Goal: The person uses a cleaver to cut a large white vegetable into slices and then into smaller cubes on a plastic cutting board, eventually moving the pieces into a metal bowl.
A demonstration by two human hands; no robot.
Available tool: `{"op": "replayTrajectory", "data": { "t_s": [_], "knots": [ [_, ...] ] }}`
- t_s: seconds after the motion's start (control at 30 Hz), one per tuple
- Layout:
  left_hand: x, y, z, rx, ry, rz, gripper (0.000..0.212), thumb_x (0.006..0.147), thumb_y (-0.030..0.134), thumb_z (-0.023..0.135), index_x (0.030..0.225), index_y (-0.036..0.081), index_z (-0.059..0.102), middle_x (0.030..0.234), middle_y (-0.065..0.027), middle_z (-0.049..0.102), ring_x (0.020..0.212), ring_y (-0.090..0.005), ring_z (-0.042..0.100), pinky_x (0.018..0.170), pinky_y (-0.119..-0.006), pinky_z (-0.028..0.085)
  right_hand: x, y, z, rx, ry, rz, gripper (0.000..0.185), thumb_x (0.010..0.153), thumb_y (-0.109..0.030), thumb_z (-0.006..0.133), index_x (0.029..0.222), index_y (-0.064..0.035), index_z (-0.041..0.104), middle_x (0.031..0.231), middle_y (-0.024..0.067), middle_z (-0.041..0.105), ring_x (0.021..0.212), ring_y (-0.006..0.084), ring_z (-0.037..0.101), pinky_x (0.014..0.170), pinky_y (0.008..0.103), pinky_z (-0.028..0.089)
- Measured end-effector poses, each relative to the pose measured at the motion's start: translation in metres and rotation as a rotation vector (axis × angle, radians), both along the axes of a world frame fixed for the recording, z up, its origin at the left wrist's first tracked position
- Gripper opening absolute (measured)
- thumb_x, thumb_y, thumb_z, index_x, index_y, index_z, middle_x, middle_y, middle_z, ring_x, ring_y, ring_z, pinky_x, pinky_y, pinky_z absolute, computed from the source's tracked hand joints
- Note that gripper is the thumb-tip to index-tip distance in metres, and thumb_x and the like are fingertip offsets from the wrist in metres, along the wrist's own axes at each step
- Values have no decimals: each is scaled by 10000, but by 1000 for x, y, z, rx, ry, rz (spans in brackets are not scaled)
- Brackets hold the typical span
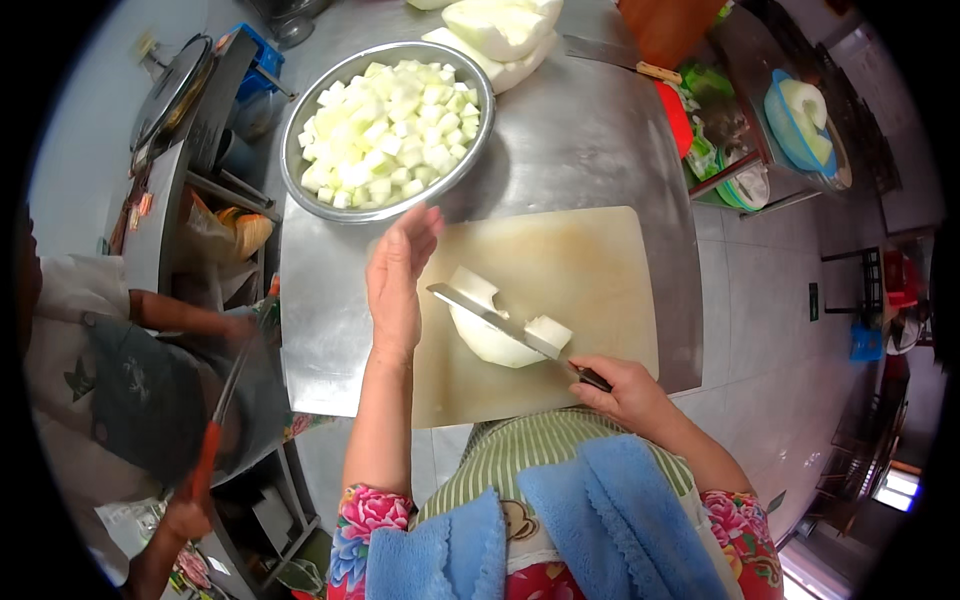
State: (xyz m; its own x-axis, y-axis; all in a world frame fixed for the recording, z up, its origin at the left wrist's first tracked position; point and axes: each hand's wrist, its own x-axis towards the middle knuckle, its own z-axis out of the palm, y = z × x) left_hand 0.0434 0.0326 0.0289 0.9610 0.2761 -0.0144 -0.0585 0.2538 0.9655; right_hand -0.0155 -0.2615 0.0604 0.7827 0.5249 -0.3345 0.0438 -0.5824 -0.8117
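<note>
My right hand (626, 390) grips the dark handle of a kitchen knife (487, 315). Its blade lies slantwise across a peeled, pale piece of gourd or melon (491, 349) on the cutting board (600, 262). A cut chunk (549, 334) is beside the blade near the handle, and another part of the gourd shows beyond the blade. My left hand (401, 277) is raised over the board's left edge, holding nothing, its fingers extended. Just beyond its fingertips stands a metal bowl (346, 216) heaped with pale gourd cubes (390, 139).
Large gourd pieces (510, 37) and a wooden-handled cleaver (600, 51) lie at the back of the steel table (570, 142). Close on the left, another person (82, 360) holds a long tool with orange grips (225, 390). A blue basket (787, 135) with gourd pieces stands right.
</note>
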Motion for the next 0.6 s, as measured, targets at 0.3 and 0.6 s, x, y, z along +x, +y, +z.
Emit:
{"op": "replayTrajectory", "data": {
  "t_s": [0.3,0.6],
  "knots": [
    [6,-9,-3,-19,63,-60,567,1037,412,373,1318,-69,476,1286,-218,561,1202,-276,560,1041,-366,431,0,3,1,-18,-60,8,346,900,-274,649,1143,-34,600,997,153,662,878,320,647,763,384,512],
    [11,-12,-3,-39,69,-78,553,1034,408,387,1310,-59,491,1276,-208,572,1192,-273,568,1041,-365,432,2,3,4,-35,-38,0,368,864,-198,704,1153,6,605,1013,182,674,883,308,673,781,359,536]
  ]
}}
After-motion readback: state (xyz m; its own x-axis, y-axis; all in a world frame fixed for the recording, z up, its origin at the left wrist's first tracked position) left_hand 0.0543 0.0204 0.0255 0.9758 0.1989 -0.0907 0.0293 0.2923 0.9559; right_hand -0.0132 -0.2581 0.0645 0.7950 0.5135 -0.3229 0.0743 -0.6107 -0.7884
